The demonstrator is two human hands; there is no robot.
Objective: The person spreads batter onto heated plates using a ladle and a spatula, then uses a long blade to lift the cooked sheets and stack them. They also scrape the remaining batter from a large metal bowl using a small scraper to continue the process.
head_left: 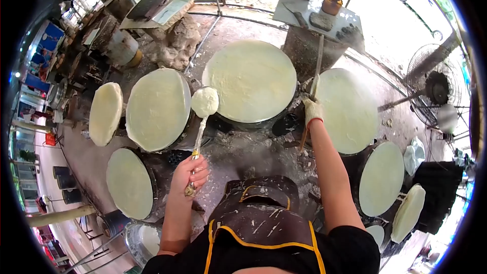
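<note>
Pale batter: a rounded white lump (204, 102) sits at the far end of a long-handled tool (198, 139), above the gap between two griddles.
Left hand: the bare left hand (190, 174) is clenched round the near end of the tool's handle, fingers wrapped fully.
Right hand: the right hand (312, 112), in a white glove with a red cuff, is closed on a thin stick (316, 73) that runs up and away from it; a wooden piece shows just below the wrist.
Centre griddle: a large round griddle (250, 80) straight ahead is covered edge to edge by a thin cream sheet.
Left griddles: three more rounds (158, 109), (105, 113), (129, 182) carry the same pale layer.
Right griddles: coated rounds (348, 109), (381, 177), (409, 212) curve away beside the right arm.
Apron: a dark brown apron with yellow trim (261, 223) fills the near foreground.
Surroundings: a metal stand with small containers (319, 12) is behind the centre griddle; a floor fan (435, 87) stands far right.
Ground: grey, spattered with white.
</note>
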